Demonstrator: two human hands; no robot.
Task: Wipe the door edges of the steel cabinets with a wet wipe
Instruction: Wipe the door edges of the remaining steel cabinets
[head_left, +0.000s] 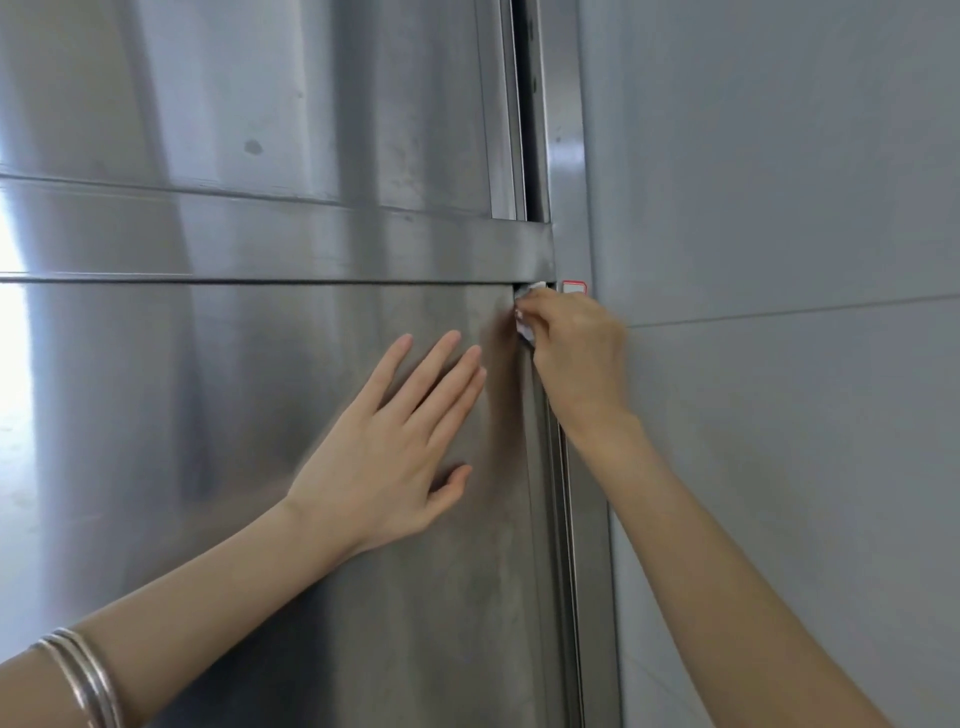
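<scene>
Count of items in view

Steel cabinet doors (234, 467): 2. Hands (384, 447): 2. Wet wipe (524, 317): 1. Bangles (83, 675): 3. Red-edged label (573, 287): 1.

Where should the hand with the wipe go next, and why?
Probably straight down. The right hand pinches the wipe at the top corner of the lower door's edge, so the long edge below likely needs wiping. The left hand lies flat on the door.
</scene>
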